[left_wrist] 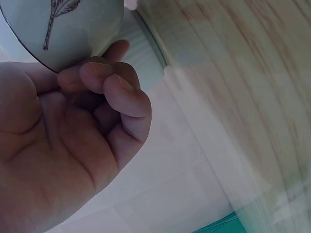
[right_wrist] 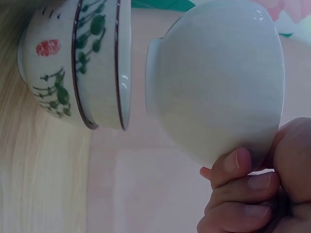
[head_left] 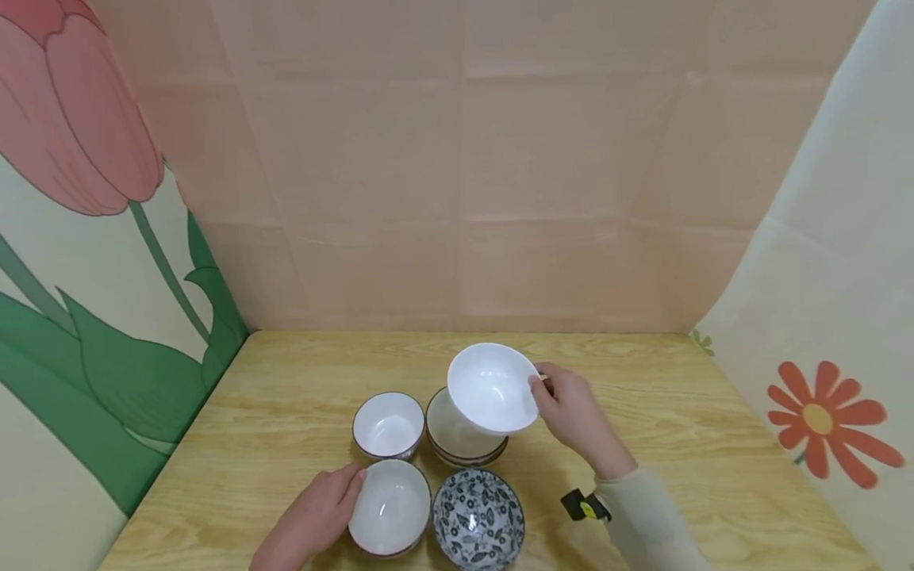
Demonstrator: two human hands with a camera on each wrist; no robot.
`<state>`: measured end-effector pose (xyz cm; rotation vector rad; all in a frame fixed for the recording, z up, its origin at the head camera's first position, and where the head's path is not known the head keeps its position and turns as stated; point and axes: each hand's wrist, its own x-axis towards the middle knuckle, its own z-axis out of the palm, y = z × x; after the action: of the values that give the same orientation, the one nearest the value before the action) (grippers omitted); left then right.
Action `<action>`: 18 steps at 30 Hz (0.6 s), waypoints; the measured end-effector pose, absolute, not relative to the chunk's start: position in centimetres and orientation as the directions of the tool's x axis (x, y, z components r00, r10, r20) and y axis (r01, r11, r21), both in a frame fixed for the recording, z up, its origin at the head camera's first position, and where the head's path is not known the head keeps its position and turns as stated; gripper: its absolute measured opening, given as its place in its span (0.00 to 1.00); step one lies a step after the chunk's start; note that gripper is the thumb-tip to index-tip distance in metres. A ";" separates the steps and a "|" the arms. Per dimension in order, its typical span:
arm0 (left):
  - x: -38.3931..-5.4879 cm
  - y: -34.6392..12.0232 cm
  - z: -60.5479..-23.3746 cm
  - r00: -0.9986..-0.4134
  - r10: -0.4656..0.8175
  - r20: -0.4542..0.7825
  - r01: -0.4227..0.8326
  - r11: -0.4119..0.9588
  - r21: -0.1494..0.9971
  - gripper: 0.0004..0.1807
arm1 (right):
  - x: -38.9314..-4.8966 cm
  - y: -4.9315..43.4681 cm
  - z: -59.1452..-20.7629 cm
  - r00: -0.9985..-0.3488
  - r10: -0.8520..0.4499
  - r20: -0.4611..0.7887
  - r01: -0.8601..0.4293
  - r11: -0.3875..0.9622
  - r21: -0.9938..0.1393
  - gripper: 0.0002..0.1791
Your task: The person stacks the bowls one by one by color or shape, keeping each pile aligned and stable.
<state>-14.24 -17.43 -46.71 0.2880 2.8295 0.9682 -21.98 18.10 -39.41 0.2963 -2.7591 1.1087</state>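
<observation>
A plain white bowl (head_left: 493, 387) is pinched at its right rim by my right hand (head_left: 577, 411), thumb on the rim and fingers beneath. It hangs tilted above a stack of dark-rimmed bowls (head_left: 451, 434); the right wrist view shows green plant decoration on the stacked bowls (right_wrist: 99, 58) and a gap below the white bowl's foot. My left hand (head_left: 319, 507) grips the left side of a dark-rimmed white bowl (head_left: 390, 509) at the front. In the left wrist view, curled fingers (left_wrist: 127, 97) lie against that bowl's outside, near a brown leaf motif.
Behind the left-hand bowl stands another dark-rimmed white bowl (head_left: 389, 424). A black-and-white floral bowl (head_left: 478, 519) sits in front of the stack. All stand close together on the wood-grain table (head_left: 286, 396). A pink backdrop (head_left: 457, 198) rises at the table's far edge.
</observation>
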 end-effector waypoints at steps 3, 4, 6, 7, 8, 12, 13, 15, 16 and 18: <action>-14.2 -17.4 -46.7 -0.973 0.216 -0.077 0.124 0.777 0.617 0.17 | -22.2 17.6 -39.8 -0.967 -0.135 0.216 -0.247 0.706 -0.664 0.17; -14.2 -17.4 -46.7 -0.974 0.211 -0.081 0.117 0.777 0.618 0.17 | -22.2 17.4 -39.9 -0.965 -0.141 0.221 -0.255 0.702 -0.665 0.16; -14.2 -17.4 -46.7 -0.975 0.203 -0.085 0.109 0.778 0.619 0.18 | -22.4 17.1 -40.2 -0.965 -0.148 0.219 -0.259 0.696 -0.670 0.16; -14.2 -17.4 -46.7 -0.976 0.202 -0.085 0.107 0.778 0.619 0.18 | -22.4 16.9 -40.3 -0.965 -0.150 0.214 -0.257 0.694 -0.672 0.16; -14.2 -17.4 -46.7 -0.976 0.202 -0.084 0.107 0.777 0.621 0.18 | -22.5 16.8 -40.5 -0.965 -0.154 0.211 -0.258 0.690 -0.676 0.16; -14.3 -17.5 -46.7 -0.976 0.200 -0.091 0.101 0.775 0.623 0.20 | -22.8 16.3 -41.1 -0.965 -0.164 0.202 -0.259 0.687 -0.679 0.15; -14.3 -17.5 -46.7 -0.975 0.200 -0.092 0.101 0.775 0.624 0.20 | -22.8 16.2 -41.1 -0.965 -0.165 0.203 -0.260 0.687 -0.679 0.15; -14.3 -17.5 -46.8 -0.975 0.201 -0.092 0.100 0.775 0.624 0.21 | -22.9 16.0 -41.3 -0.966 -0.165 0.201 -0.259 0.690 -0.676 0.15; -14.3 -17.5 -46.8 -0.975 0.201 -0.092 0.100 0.775 0.624 0.21 | -22.9 15.9 -41.4 -0.966 -0.164 0.199 -0.256 0.693 -0.674 0.15; -14.3 -17.5 -46.8 -0.975 0.200 -0.096 0.098 0.775 0.624 0.22 | -23.0 15.8 -41.6 -0.970 -0.158 0.187 -0.244 0.700 -0.672 0.15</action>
<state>-14.35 -17.52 -46.79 0.2377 2.8104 0.9756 -23.03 15.75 -41.56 0.3312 -2.7893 1.1270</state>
